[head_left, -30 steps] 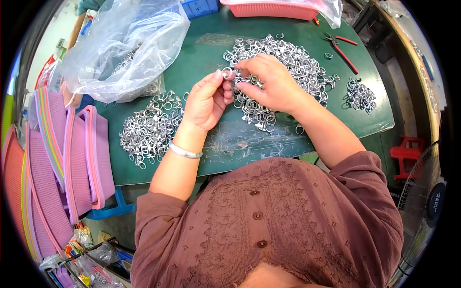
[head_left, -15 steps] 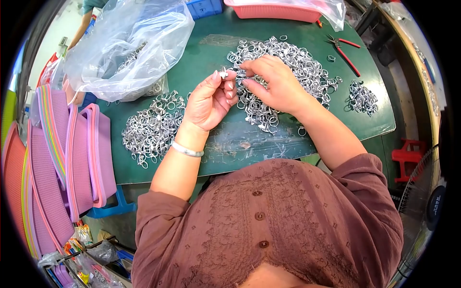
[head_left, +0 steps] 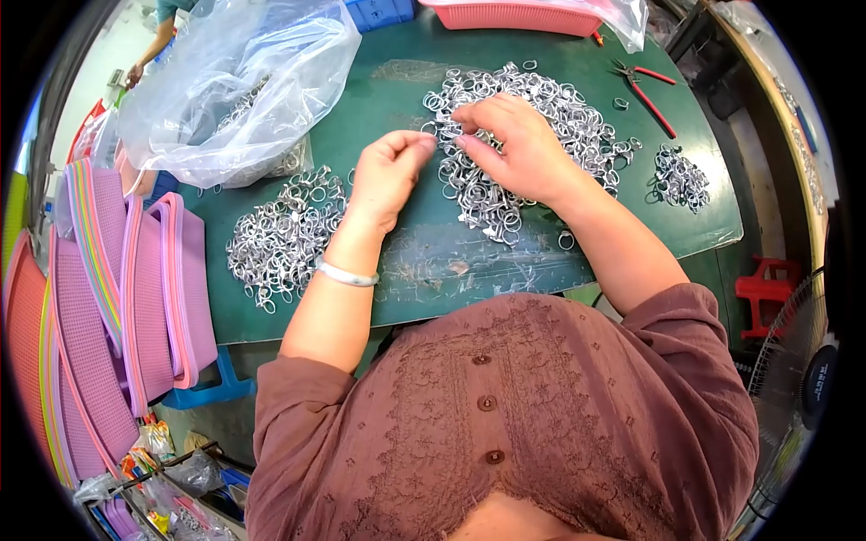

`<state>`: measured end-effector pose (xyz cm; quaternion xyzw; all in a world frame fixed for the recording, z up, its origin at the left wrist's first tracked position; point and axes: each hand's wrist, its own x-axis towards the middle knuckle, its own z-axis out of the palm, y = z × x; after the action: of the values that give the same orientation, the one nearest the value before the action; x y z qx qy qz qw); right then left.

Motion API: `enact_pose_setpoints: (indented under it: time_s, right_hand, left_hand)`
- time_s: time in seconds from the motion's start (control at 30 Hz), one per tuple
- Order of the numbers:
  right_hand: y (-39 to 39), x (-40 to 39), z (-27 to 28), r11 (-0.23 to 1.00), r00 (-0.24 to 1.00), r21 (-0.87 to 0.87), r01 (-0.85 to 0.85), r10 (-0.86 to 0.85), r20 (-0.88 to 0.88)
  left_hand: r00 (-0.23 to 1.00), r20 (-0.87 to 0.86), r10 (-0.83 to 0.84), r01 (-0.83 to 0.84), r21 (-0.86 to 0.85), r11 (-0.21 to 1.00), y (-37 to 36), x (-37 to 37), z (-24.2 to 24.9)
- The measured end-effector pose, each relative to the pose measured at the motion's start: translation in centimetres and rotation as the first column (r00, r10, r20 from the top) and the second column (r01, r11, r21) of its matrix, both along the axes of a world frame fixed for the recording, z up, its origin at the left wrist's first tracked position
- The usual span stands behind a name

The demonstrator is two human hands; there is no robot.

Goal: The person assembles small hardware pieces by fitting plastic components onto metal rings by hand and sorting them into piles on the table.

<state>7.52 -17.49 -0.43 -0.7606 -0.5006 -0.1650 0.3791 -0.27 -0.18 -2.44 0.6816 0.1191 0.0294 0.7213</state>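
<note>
Pinched at the fingertips of my left hand is a small silver ring, partly hidden by the fingers. A white bangle circles that wrist. My right hand is over the near-left part of a large pile of silver rings, its thumb and forefinger apart and nothing visible between them. Its other fingers are partly hidden. A gap separates the two hands. Left of my left forearm lies a second pile of rings.
Red-handled pliers and a small ring pile lie on the green table at right. A clear plastic bag with rings stands back left. Purple baskets crowd the left edge; a pink basket is at the back.
My left hand has turned from palm up to knuckles up, its fingers closing in. My right hand stays nearly in place over the pile. The view has shifted slightly.
</note>
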Motion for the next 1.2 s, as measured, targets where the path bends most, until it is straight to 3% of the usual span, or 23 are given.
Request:
enact_pose_setpoints:
  time_s: [0.03,0.1,0.17,0.27,0.37,0.57,0.73,1.0,1.2]
  right_hand:
    - [0.0,0.0,-0.1,1.0,1.0,-0.002,0.0,0.0,0.003]
    - [0.0,0.0,-0.2,1.0,1.0,-0.005,0.002,-0.002,0.011]
    - [0.0,0.0,-0.1,1.0,1.0,-0.01,0.001,-0.001,0.01]
    - [0.0,-0.1,0.0,1.0,1.0,-0.013,-0.005,0.005,0.012]
    - [0.0,-0.1,0.0,1.0,1.0,-0.012,-0.005,0.005,0.022]
    - [-0.1,-0.1,-0.1,0.998,1.0,-0.059,-0.016,0.015,-0.01]
    - [0.0,0.0,-0.2,0.997,0.999,-0.071,-0.026,0.024,-0.03]
    - [0.1,0.1,-0.6,0.998,1.0,-0.058,-0.021,0.02,-0.009]
    - [0.0,-0.1,-0.3,0.978,0.998,-0.197,-0.067,0.065,-0.014]
  left_hand:
    - [1.0,-0.025,0.006,-0.001,0.206,0.979,-0.5,0.0,0.1]
    - [0.996,0.074,-0.044,0.008,0.427,0.904,-0.8,0.2,-0.5]
    - [0.997,0.042,-0.057,0.021,0.6,0.8,-0.9,0.0,-0.3]
    - [0.998,0.07,-0.004,-0.027,0.441,0.897,-0.8,0.1,-0.7]
    - [0.998,0.055,0.043,-0.062,0.427,0.902,-1.0,-0.1,-0.2]
    - [0.97,0.223,-0.094,-0.106,0.741,0.663,-0.9,0.0,-0.9]
    - [0.998,0.042,0.043,-0.057,0.44,0.896,-0.5,0.2,-0.7]
    - [0.99,0.114,0.085,-0.119,0.331,0.936,-0.3,0.4,-1.3]
    - [0.995,0.049,0.085,-0.092,0.178,0.98,-0.6,0.0,-0.2]
